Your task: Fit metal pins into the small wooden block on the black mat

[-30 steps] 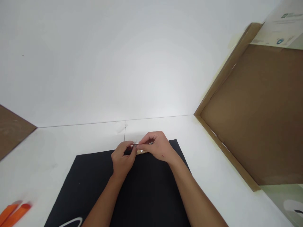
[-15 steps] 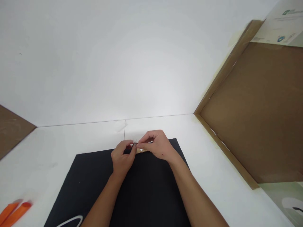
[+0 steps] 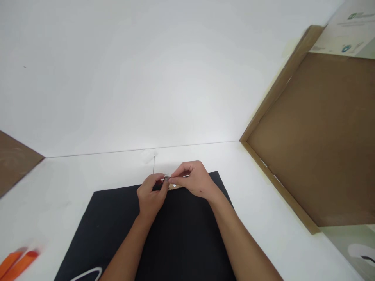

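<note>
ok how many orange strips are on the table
2. The left orange strip and the right orange strip lie side by side at the bottom left of the view, on the white table. The picture's edge cuts them off, so more could be out of view.

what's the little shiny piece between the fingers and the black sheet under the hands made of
The small piece looks like bright metal, perhaps steel, going by its glint, though it is tiny here. The black sheet looks like matte fabric or foam, with no shine.

The head view has tipped slightly, so the cardboard panel [image 3: 310, 136] sits a little higher. The left hand [image 3: 151, 199] has edged slightly leftward.
</note>
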The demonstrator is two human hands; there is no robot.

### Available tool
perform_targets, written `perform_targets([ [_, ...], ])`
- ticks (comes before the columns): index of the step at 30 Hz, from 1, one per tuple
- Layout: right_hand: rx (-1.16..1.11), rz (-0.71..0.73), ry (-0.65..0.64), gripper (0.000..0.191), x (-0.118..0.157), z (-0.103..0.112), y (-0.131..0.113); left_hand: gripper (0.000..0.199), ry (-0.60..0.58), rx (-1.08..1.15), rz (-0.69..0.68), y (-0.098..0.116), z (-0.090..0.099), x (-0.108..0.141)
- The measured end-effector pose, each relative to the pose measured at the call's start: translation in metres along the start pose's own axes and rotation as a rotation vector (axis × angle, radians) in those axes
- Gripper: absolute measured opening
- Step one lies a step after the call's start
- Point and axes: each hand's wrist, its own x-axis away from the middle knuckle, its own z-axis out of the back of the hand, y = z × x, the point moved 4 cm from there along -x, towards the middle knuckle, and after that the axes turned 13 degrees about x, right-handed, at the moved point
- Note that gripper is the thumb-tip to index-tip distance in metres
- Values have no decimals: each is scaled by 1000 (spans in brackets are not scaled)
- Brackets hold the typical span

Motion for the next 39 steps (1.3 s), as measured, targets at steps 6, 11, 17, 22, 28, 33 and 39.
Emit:
perform_targets([
  [6, -5, 8, -6, 14, 1, 0, -1, 8, 12, -4, 4, -2, 0, 1],
  [11, -3, 3, 2, 13, 1, 1, -2, 8, 11, -11, 6, -1, 1, 1],
  [17, -3, 15, -2, 12, 1, 1, -3, 8, 7, 0, 20, -1, 0, 0],
  [22, -14, 7, -4, 14, 1, 1, -3, 8, 17, -2, 0, -1, 0, 0],
  [28, 14, 24, 10, 14, 0, 1, -2, 7, 10, -8, -9, 1, 0, -1],
  [33, 4, 21, 4, 14, 0, 1, -1, 8, 4, -18, 11, 1, 0, -1],
  [39, -1, 15, 2, 12, 0, 2, -3, 11, -20, -13, 35, 0, 0, -2],
])
